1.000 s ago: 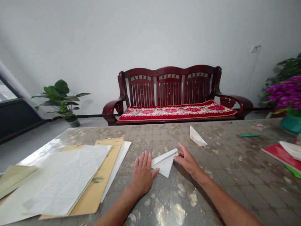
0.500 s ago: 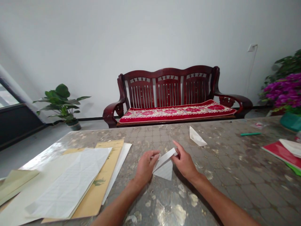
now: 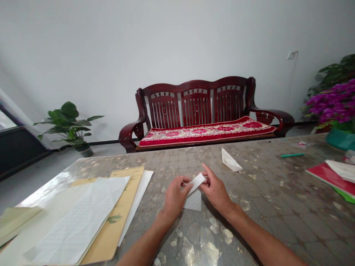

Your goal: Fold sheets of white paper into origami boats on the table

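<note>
A small folded piece of white lined paper [image 3: 193, 201] is between my two hands, just over the table. My left hand [image 3: 175, 194] is closed on its left side, with the thumb pressed on a folded strip along the upper edge. At the strip's right end, my right hand [image 3: 216, 190] pinches the paper, its index finger pointing up and away. A lower flap of the paper hangs out below the strip. Beyond my right hand lies a folded white paper boat [image 3: 230, 162], apart from both hands.
On the left lie white lined sheets [image 3: 83, 218] over a tan notebook [image 3: 129, 192]. A green pen [image 3: 292, 155], a red booklet [image 3: 330, 177] and a pot of purple flowers [image 3: 332, 101] are at the right. Behind the patterned table [image 3: 266, 184] stands a wooden bench [image 3: 194, 107].
My left hand has moved right along the folded paper, and its thumb now covers more of the strip. My right hand keeps its pinch. The whole view has shifted slightly.
</note>
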Demonstrator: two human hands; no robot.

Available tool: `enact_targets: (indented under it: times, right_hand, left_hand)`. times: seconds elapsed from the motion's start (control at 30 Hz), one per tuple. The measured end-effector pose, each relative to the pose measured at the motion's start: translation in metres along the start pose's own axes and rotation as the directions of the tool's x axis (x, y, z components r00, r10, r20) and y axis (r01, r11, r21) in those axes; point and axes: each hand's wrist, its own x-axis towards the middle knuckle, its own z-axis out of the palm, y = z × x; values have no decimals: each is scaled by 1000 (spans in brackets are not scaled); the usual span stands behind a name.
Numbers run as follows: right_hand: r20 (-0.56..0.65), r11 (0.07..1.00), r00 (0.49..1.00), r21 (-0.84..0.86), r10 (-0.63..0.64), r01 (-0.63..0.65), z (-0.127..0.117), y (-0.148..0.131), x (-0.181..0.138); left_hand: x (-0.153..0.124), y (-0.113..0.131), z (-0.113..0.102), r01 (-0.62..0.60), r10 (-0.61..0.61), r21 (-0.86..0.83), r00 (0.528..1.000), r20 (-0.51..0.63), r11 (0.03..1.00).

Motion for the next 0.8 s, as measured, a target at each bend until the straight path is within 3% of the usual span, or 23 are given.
enact_targets:
  times: [0.2, 0.33, 0.5, 0.8]
  right_hand:
    - [-60, 1000, 998, -9, -2, 2, 2, 1, -1]
    - [-90, 1000, 996, -5, -9, 8, 4, 3, -2]
    - [-97, 1000, 995, 8, -18, 19, 4, 4, -2]
    - [-89, 999, 996, 27, -29, 32, 5, 6, -3]
  left_hand:
    - [-6, 2, 1, -41, 44, 37, 997, -65, 998]
    - [-6, 0, 4, 4, -4, -16, 1000, -2, 1000]
    - [-4, -3, 5, 48, -54, -79, 996, -70, 996]
    - [-4, -2, 5, 76, -76, -11, 996, 49, 997]
